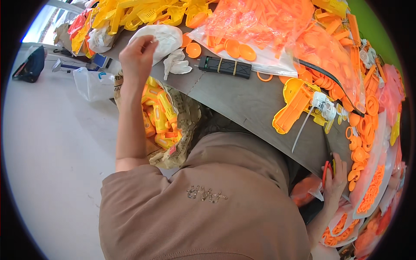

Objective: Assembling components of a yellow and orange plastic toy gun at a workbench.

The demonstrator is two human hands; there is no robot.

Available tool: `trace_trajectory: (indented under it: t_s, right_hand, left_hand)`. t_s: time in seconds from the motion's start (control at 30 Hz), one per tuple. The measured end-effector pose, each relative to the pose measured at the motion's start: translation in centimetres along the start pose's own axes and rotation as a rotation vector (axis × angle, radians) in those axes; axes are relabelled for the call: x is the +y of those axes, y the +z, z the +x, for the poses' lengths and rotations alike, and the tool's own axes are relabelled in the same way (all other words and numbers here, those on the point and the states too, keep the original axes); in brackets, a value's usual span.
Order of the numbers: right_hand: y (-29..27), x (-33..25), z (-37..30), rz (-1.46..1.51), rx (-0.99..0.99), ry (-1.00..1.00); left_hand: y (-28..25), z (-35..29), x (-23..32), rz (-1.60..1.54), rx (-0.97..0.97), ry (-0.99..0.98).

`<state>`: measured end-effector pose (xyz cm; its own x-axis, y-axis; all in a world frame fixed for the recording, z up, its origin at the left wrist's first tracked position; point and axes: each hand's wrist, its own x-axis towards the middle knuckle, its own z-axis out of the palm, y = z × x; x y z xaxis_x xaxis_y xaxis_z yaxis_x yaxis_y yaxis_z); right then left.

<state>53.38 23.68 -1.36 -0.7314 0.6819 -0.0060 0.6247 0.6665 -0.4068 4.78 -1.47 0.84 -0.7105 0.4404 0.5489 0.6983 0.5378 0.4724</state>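
My left hand is raised at the table's far left edge, beside a white plastic bag. Its fingers are curled together, and what they hold, if anything, is too small to make out. At the right, near the table's front edge, my right hand is closed round a hand tool with red handles; its working end is hidden. Between the hands, an opened yellow and orange plastic housing lies on the grey table. White parts with thin wires and a pale strip adjoin it.
A black electric screwdriver-like block and crumpled white film lie at the back. Orange parts and yellow parts are heaped behind. A sack of yellow-orange pieces stands below the left edge. Bagged orange rings line the right.
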Motion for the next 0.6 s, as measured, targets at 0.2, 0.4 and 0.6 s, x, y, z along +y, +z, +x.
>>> trace_trajectory:
  t_s: [0.2, 0.4, 0.6]
  right_hand:
    - [-0.8, -0.1, 1.1, -0.129, 0.038, 0.028]
    - [1.8, -4.9, 1.9, -0.065, 0.273, -0.277]
    - [6.8, -9.1, 2.1, 0.013, 0.233, -0.181]
  left_hand:
    - [0.8, 2.9, -5.1, 0.351, -0.123, 0.244]
    - [-0.8, 2.4, -5.7, 0.334, -0.012, 0.283]
    - [4.2, -3.2, 13.0, -0.383, -0.367, 0.610]
